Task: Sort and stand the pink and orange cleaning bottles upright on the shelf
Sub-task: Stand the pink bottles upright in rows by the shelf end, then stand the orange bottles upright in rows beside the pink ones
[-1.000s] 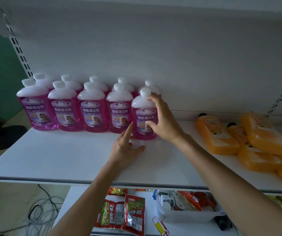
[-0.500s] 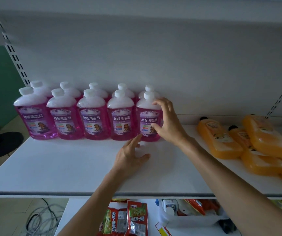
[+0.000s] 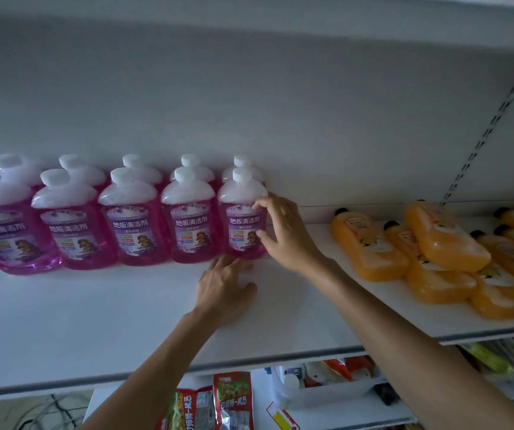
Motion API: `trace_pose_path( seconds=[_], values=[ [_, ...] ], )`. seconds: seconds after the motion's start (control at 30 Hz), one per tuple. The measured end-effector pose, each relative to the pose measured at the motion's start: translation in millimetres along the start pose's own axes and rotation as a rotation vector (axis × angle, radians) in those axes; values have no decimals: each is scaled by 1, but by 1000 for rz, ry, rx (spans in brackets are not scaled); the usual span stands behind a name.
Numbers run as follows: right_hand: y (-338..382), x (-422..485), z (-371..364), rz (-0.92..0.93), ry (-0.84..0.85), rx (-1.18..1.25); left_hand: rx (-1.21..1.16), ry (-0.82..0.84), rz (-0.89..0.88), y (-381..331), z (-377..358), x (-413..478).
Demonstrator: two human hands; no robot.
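Note:
Several pink cleaning bottles with white caps stand upright in two rows at the back left of the white shelf (image 3: 94,321). My right hand (image 3: 283,234) holds the rightmost front pink bottle (image 3: 241,218) by its right side, thumb low on the label and fingers at the shoulder. My left hand (image 3: 224,283) rests flat on the shelf, its fingertips at the base of that bottle. Several orange bottles (image 3: 445,243) with black caps lie on their sides in a pile at the right.
The shelf's grey back wall rises behind the bottles, with slotted uprights at far left and right (image 3: 485,135). Below the front edge, a lower shelf holds snack packets (image 3: 215,405) and a white tub.
The rightmost front pink bottle has been pushed back and left into line with the front row. My left hand slid forward to its base. The view shifted right.

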State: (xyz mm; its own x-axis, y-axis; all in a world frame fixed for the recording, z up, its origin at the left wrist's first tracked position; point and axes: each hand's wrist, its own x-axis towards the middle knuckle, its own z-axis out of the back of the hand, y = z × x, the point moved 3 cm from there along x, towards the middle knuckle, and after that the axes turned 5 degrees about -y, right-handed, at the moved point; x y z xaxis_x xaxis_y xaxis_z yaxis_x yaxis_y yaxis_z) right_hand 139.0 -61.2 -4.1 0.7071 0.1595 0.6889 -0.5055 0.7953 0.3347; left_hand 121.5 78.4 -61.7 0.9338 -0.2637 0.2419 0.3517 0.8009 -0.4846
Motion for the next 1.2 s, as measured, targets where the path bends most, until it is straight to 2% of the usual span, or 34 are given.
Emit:
trace_pose_path(
  seconds=[0.13,0.33,0.47,0.53,0.67,0.77,0.83,0.87,1.07,1.13,1.2],
  values=[
    [-17,-24,9,-86,154,27,-38,-1,-27,-15,-7,2],
    [-59,-10,73,-295,145,-33,-164,81,-51,-57,-29,17],
    [-108,-13,99,-425,276,-163,-341,98,24,-91,-52,33],
    [-125,-14,115,-483,347,-148,-408,107,96,-111,-64,39],
    [-156,4,142,-502,359,-35,-350,147,188,-147,-87,52],
    [-180,7,134,-581,608,-122,-230,141,212,-169,-98,58],
    [-188,0,122,-603,807,-171,-225,140,229,-172,-106,58],
    [-192,-2,116,-589,852,-148,-246,123,234,-169,-109,57],
    [-199,-2,123,-661,707,166,-541,25,235,-164,-114,51],
    [-195,-2,133,-631,600,276,-655,-11,194,-166,-112,47],
    [-189,-1,143,-545,501,299,-654,-37,118,-170,-109,45]
  ],
)
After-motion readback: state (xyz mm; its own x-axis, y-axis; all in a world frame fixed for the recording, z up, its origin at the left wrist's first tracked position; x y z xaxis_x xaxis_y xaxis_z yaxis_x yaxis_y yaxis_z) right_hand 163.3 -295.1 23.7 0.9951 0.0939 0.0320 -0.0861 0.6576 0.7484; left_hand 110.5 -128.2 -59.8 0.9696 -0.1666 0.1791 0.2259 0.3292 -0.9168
